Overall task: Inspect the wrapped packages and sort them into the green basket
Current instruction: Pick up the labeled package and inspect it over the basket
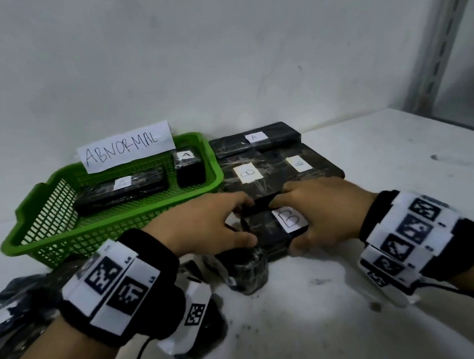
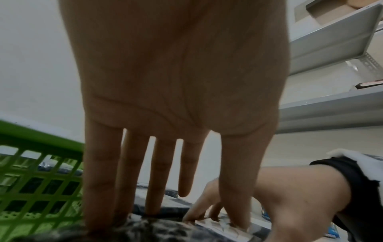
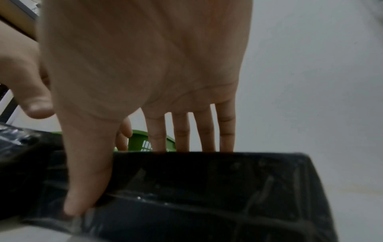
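Both hands grip one black wrapped package [image 1: 268, 229] marked B on the white desk [image 1: 363, 298]. The left hand [image 1: 205, 225] holds its left end, fingers over the far edge and thumb on the near side. The right hand [image 1: 320, 213] holds the right end the same way, thumb pressed on the near face and fingers reaching over the top. Just beyond the left hand stands the green basket [image 1: 27, 234], tagged ABNORMAL, with two packages marked A inside. Past the fingertips of both hands lie more black packages [image 1: 276, 168] with B and A labels. Below the left hand sits a small dark bundle [image 1: 247, 270].
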Available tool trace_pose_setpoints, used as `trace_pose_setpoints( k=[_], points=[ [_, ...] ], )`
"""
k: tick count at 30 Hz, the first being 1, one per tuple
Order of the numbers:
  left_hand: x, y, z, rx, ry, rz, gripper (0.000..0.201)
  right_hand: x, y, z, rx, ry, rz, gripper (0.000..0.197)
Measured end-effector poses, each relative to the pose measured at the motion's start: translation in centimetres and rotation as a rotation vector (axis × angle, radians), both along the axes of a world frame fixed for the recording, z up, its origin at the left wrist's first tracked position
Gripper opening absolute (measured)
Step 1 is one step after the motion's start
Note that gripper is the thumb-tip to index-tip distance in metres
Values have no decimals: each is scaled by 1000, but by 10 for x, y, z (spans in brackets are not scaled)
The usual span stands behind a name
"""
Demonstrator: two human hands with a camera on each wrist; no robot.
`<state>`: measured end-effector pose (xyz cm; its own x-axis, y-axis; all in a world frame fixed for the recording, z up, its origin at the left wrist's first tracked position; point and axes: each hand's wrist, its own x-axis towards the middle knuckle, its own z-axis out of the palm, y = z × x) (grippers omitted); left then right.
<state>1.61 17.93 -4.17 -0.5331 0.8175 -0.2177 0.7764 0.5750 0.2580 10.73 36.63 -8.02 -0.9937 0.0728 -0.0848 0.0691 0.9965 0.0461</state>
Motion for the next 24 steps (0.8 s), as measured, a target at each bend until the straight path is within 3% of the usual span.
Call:
trace_pose_setpoints(
  k=[7,12,19,24],
  points=[
    [2,-15,1,6,-98,-19,40,-1,-13,7,-33,32,99,85],
    [-7,-37,0,-73,-141,-23,39,4,-42,27,-213,10,139,60],
    [-13,-85,-6,40,-130,76,40,-4,-86,44,-110,130,191,48],
    [-12,-125,-22,-53,-120,150,40,-17,-126,37,-45,57,198,30]
  ],
)
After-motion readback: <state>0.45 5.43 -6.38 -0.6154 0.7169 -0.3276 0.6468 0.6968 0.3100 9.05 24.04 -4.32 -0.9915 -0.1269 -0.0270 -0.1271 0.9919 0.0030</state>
